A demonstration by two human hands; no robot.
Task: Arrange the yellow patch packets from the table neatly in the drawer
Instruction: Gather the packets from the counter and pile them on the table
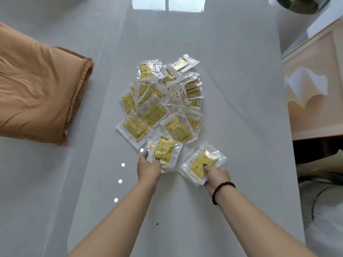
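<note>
A loose pile of several yellow patch packets (163, 101) in clear wrappers lies in the middle of the glossy grey table (232, 89). At the pile's near edge my left hand (148, 166) grips a small stack of packets (165, 151), thumb on top. To its right my right hand (215, 176) grips another small stack of packets (202, 164), thumb pressed on the yellow face. A dark bead bracelet sits on the right wrist. No drawer interior shows in this view.
An orange-brown cushion (37, 89) lies at the left edge of the table. A pale wooden cabinet (315, 93) stands to the right, with a dark opening below it. A plant pot (300, 4) sits at the top right.
</note>
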